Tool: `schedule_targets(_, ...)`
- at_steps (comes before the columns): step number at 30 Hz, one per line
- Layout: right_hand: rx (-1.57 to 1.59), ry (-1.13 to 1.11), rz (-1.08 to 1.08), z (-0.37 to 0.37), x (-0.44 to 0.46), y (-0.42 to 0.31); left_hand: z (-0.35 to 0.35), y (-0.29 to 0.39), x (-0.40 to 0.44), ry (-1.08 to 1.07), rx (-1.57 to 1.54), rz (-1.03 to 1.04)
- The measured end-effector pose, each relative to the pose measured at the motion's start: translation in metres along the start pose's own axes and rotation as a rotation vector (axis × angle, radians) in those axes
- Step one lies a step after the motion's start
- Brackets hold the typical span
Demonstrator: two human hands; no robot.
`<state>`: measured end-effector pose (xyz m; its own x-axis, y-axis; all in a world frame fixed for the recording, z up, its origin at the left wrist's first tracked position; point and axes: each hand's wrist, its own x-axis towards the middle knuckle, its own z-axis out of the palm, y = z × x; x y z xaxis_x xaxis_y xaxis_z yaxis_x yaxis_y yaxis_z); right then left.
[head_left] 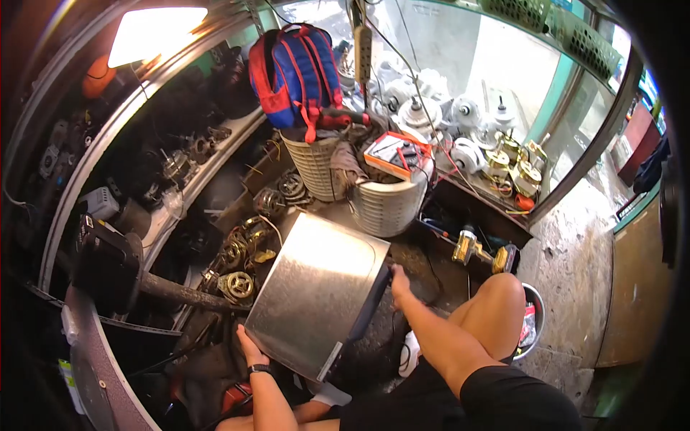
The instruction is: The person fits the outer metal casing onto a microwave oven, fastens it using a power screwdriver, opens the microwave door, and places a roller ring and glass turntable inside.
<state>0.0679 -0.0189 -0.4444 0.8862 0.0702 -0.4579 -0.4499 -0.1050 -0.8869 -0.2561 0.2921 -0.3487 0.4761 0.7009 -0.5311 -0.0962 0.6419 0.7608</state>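
A large boxy appliance with a silver metal cover [316, 287] and a dark side is tilted in front of me. Its kind does not show. My left hand [251, 348], with a dark band at the wrist, grips its near left edge; the fingers partly go out of sight behind it. On the opposite side, my right hand [400, 287] holds the dark side near the far right corner, fingertips mostly hidden. Brass-coloured motor parts [237, 286] lie just left of the cover.
Two pale baskets [388, 208] stand beyond the box, one under a red and blue backpack [298, 75]. A yellow cordless drill [471, 248] is at the right. White gearbox-like parts [420, 115] crowd the back. A hammer-like tool with a wooden handle [187, 291] reaches in from the left.
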Motion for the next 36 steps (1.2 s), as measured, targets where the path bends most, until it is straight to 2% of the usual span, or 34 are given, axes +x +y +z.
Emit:
schedule_targets(1, 0.107, -0.023, 0.214, -0.015, 0.008, -0.016, 0.000, -0.002, -0.002, 0.016, -0.011, 0.004)
schedule_targets(2, 0.195, 0.139, 0.159, -0.016, -0.010, -0.053, 0.001, -0.005, -0.005, 0.024, 0.003, -0.002)
schedule_targets(3, 0.255, 0.075, 0.095, -0.021, -0.009, -0.073, 0.006, -0.010, -0.007, 0.035, 0.004, 0.062)
schedule_targets(5, 0.176, -0.081, -0.149, -0.016, 0.008, -0.088, -0.006, -0.022, 0.000, 0.078, 0.015, 0.137)
schedule_targets(6, 0.182, -0.089, -0.145, -0.012, 0.012, -0.100, -0.011, -0.023, 0.004, 0.084, 0.019, 0.145)
schedule_targets(8, 0.016, -0.398, -0.049, -0.006, 0.010, -0.124, -0.014, -0.025, 0.005, -0.009, -0.024, 0.147)
schedule_targets(9, 0.022, -0.400, -0.053, -0.005, 0.011, -0.133, -0.009, -0.022, -0.001, -0.032, -0.070, 0.141)
schedule_targets(10, -0.116, -0.382, -0.078, -0.004, 0.009, -0.139, -0.004, -0.018, -0.004, -0.031, -0.064, 0.145)
schedule_targets(11, -0.255, -0.360, -0.097, -0.005, 0.006, -0.141, -0.001, -0.016, -0.008, 0.016, -0.062, 0.178)
schedule_targets(15, -0.275, -0.367, -0.082, -0.006, 0.002, -0.149, 0.026, 0.004, -0.040, 0.060, -0.101, 0.181)
schedule_targets(20, -0.208, -0.417, -0.266, -0.019, -0.009, -0.159, 0.031, 0.013, -0.047, 0.114, -0.025, 0.244)
schedule_targets(22, -0.177, -0.420, -0.257, -0.018, -0.002, -0.145, 0.030, 0.007, -0.040, 0.310, 0.279, 0.365)
schedule_targets(24, -0.113, -0.434, -0.239, -0.015, 0.010, -0.128, 0.039, 0.003, -0.041, 0.329, 0.276, 0.329)
schedule_targets(26, -0.097, -0.407, -0.271, -0.010, 0.019, -0.108, 0.007, -0.020, -0.004, 0.385, 0.328, 0.358)
schedule_targets(28, -0.086, -0.391, -0.303, -0.003, 0.026, -0.108, 0.040, -0.011, -0.030, 0.493, 0.454, 0.342)
schedule_targets(30, -0.058, -0.394, -0.285, -0.005, 0.021, -0.110, 0.041, -0.007, -0.037, 0.505, 0.555, 0.322)
schedule_targets(33, -0.108, -0.381, -0.324, -0.007, 0.014, -0.121, 0.023, -0.019, -0.021, 0.476, 0.408, 0.340)
schedule_targets(36, -0.138, -0.416, -0.420, -0.011, 0.001, -0.141, 0.038, -0.007, -0.039, 0.518, 0.423, 0.383)
